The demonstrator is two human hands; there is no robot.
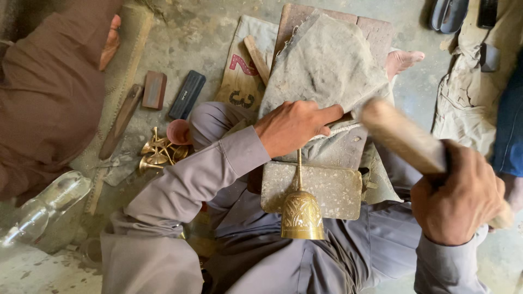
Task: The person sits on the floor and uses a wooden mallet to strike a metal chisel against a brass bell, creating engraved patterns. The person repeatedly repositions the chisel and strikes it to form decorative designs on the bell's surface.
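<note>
An engraved brass goblet (301, 211) lies on its side across a grey metal block (338, 188) on my lap, cup toward me, thin stem pointing away. My left hand (291, 126) covers the far end of the stem and seems to hold it against the worn grey cloth (327, 62). My right hand (460, 193) is closed around a thick wooden stick (400, 136), raised and blurred above the right side of the block.
Several small brass goblets (158, 153) and a pink cup (178, 132) lie on the floor at left, beside a black bar (187, 95), a reddish block (154, 90) and a wooden stick (121, 121). Another person in brown (49, 92) sits at far left. A clear plastic bottle (46, 207) lies near.
</note>
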